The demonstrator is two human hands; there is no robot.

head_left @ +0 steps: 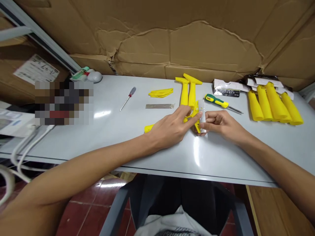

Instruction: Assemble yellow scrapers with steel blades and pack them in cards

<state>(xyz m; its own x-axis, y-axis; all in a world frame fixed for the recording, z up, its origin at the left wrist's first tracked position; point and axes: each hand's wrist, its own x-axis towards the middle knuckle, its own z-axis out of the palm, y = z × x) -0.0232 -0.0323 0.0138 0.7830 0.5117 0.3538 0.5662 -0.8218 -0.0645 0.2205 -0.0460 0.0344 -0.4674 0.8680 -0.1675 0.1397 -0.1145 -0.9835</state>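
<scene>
My left hand (169, 127) is wrapped round a yellow T-shaped scraper (148, 128), whose handle end shows left of my fingers. Its flat head (197, 118) points to the right. Between the fingertips of my right hand (220, 124) is a shiny metal blade (202, 114), pressed against that head. My left index finger also touches the blade. Just beyond my hands lie two more yellow T-shaped scrapers (192, 93). A stack of metal blades (159, 106) and several thin yellow plastic strips (161, 93) rest to their left.
A green-and-yellow screwdriver (218, 100) lies to the right, and a smaller screwdriver (128, 99) to the left. Several yellow handles (275, 103) lean against printed boxes (226, 88). Cardboard (147, 42) walls the back of the grey table (118, 139). White cables (23, 154) hang at left.
</scene>
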